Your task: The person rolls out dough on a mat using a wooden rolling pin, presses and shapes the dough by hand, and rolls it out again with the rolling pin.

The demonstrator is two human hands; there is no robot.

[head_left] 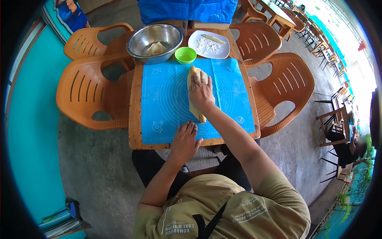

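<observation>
A long flattened piece of pale dough (195, 106) lies lengthwise on the blue baking mat (163, 99). My right hand (201, 89) rests palm down on it, fingers stretched toward the far end and covering its middle. Tan rod-like ends show at the dough's far and near tips; whether they are a rolling pin or rolled dough, I cannot tell. My left hand (185, 139) lies flat on the mat's near edge, fingers extended, just left of the dough's near end and holding nothing.
Beyond the mat stand a steel bowl (137, 47) with dough (156, 48) inside, a green bowl (185, 55), and a white plate (225, 51) with white powder and a dough strip (213, 38). Orange chairs (89, 87) flank the wooden table (136, 119) on both sides.
</observation>
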